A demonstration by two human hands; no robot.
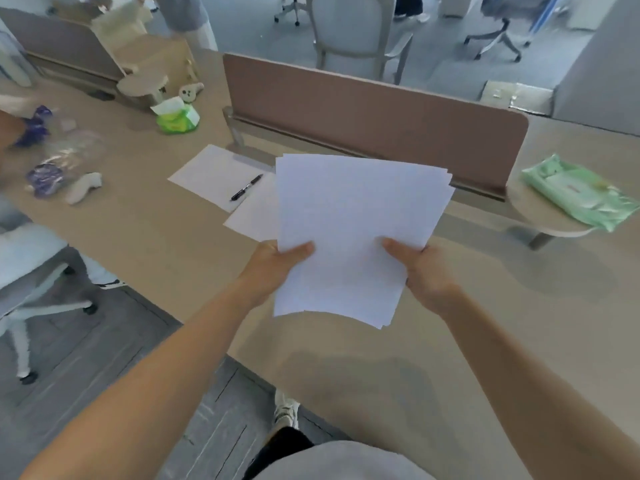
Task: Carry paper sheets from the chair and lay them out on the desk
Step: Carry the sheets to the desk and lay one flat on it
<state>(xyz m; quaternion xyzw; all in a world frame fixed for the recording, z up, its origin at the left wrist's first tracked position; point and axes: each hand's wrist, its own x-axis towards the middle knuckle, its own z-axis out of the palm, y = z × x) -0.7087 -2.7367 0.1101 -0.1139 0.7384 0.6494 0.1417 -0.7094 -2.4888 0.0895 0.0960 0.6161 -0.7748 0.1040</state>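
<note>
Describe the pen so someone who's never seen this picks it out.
Start at the brown divider panel along the far side of the desk. In front of its left end lies a flat white sheet; the pen rests on that sheet's right edge. It is the only slim black object there.

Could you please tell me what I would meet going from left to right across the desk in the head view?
Clear plastic bag → green tissue pack → flat sheet with a black pen on it → held stack of sheets → pale green wipes pack.
</note>
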